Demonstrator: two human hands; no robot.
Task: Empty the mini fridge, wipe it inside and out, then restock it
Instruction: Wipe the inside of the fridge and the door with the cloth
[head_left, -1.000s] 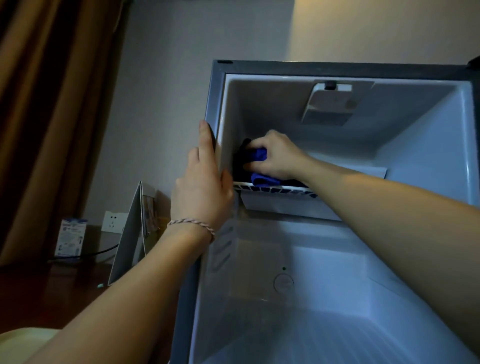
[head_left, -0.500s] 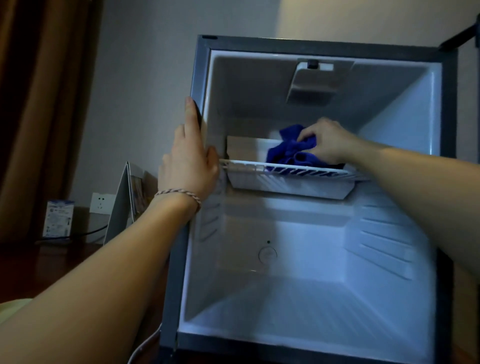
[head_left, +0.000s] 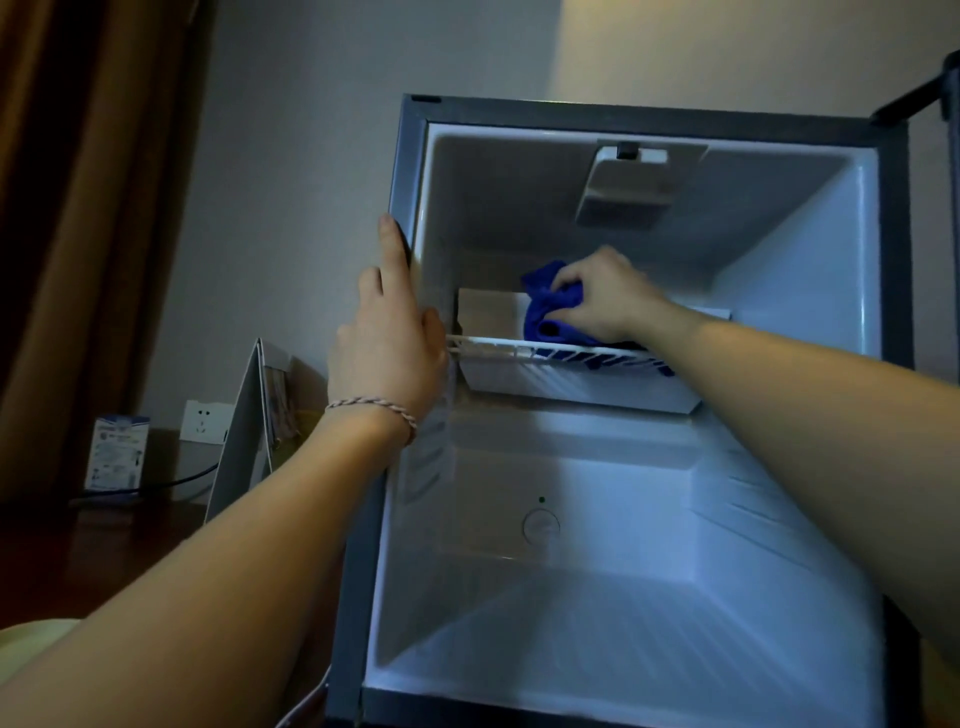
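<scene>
**Blue cloth on the wire shelf, mini fridge standing open**

While the mini fridge (head_left: 644, 597) stands open with its white interior lit, the right hand (head_left: 602, 299) reaches into its upper part and grips a crumpled blue cloth (head_left: 543, 309), fingers curled over the fabric. The cloth lies on the white wire shelf (head_left: 498, 349) fitted across the upper part of the fridge, and part of it hangs through the bars at the shelf's front edge. Behind the cloth, at the back of the fridge, sits a pale box-like block (head_left: 488, 312); what it is cannot be told.

The left hand (head_left: 387, 343) lies flat against the fridge's left front edge, fingers straight and pointing up, the thumb touching the left end of the wire shelf. A braided bracelet (head_left: 371, 408) circles that wrist. The 2 hands are apart, 1 outside the fridge frame and 1 inside it.

On the fridge's ceiling hangs a light housing (head_left: 631, 184). On its back wall, below the shelf, is a round dial (head_left: 541, 526) with a small green dot above it.

Left of the fridge, a folded card stand (head_left: 249, 436) stands upright, then a wall socket (head_left: 203, 421), then a small printed box (head_left: 117, 452) beside a brown curtain (head_left: 78, 208).
</scene>
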